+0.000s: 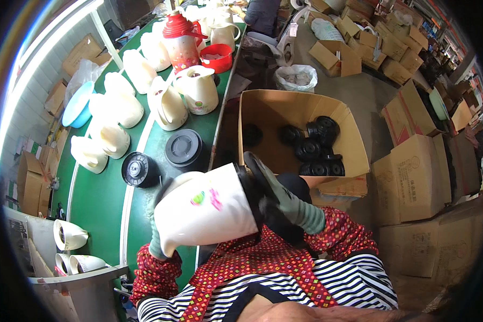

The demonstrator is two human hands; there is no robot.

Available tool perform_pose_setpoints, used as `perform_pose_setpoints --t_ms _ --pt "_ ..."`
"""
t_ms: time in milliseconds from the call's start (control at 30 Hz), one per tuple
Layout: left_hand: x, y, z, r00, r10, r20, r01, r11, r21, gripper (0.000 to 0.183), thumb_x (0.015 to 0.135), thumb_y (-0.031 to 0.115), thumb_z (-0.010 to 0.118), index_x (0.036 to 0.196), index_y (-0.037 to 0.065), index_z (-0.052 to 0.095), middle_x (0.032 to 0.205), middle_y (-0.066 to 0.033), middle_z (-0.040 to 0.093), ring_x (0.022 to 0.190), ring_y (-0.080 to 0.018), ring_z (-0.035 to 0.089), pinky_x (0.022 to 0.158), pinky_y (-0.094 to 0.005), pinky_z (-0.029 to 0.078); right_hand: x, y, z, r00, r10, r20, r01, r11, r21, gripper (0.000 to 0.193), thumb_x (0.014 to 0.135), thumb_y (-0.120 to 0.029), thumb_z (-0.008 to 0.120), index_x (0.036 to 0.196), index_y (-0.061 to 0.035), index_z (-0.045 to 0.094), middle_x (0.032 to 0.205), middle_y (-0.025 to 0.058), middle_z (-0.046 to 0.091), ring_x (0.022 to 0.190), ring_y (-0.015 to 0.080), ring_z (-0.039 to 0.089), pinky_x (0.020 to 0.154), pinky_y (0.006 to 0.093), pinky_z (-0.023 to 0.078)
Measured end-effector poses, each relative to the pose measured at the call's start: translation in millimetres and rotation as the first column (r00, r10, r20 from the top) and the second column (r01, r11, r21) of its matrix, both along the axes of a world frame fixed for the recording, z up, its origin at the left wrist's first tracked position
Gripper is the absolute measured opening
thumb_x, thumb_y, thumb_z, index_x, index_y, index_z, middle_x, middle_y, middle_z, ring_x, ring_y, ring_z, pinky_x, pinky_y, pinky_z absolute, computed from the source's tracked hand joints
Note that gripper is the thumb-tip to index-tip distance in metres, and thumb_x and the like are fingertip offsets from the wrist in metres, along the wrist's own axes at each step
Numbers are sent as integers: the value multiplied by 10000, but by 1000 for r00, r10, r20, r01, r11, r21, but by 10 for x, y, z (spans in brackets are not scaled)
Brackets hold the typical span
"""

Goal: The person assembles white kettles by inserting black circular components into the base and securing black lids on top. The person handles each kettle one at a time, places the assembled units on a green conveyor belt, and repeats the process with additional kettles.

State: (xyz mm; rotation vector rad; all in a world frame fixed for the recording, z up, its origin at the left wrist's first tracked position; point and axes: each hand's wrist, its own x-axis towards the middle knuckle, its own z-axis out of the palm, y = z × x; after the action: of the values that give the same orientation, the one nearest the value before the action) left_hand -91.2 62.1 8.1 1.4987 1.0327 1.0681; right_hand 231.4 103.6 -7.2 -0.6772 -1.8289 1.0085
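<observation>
From the head view, a white jug (206,206) lies on its side in the air in front of the person's lap, spout pointing down to the left and its bottom end turned right. The left hand (169,183) cups the spout end from behind, most of its fingers hidden by the jug. The right hand (279,190) is curled against the bottom end, gripping at what looks like a black base (246,188), though the glove's dark palm blends with it and I can't say how far it is seated. The step in hand seems to be fitting or tightening that base; the next move calls for a steady left hold while the right keeps the base square to the rim and turns or presses. For room, the green counter (99,198) has a bare stretch left of the jug, but two black round parts, an upturned one (138,169) and a flat-topped one (184,147), sit just beyond it. The counter's edge runs up past them, and the open cardboard box (358,145) stands close beyond the right hand, so a wide elbow or wrist swing that way could catch its near rim.
</observation>
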Motion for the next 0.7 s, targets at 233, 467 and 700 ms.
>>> perform_pose_setpoints --t_ms 233,467,700 --pt "129 56 290 964 233 -125 -184 931 314 649 907 153 786 1476 -71 570 1440 -256 664 1194 -322 715 1028 -426 568 -280 24 -438 960 35 -277 -116 952 -283 744 1111 -454 565 1696 -75 303 1726 95 350 1578 224 344 1297 395 291" --pt "176 83 355 690 357 630 10 865 -502 573 960 139 753 1476 -39 580 1316 -185 721 1137 -251 730 1026 -390 562 -168 -181 -187 833 79 -548 -331 864 -380 792 1125 -535 475 1700 -43 239 1708 122 347 1525 255 400 1277 425 315" --pt "206 96 362 943 330 47 -333 935 122 578 915 138 767 1457 -2 623 1433 -245 669 1176 -332 731 1002 -404 593 -230 -173 -384 786 -121 -606 -296 788 -541 634 1103 -131 609 1671 -46 341 1649 113 462 1475 206 479 1235 408 413"
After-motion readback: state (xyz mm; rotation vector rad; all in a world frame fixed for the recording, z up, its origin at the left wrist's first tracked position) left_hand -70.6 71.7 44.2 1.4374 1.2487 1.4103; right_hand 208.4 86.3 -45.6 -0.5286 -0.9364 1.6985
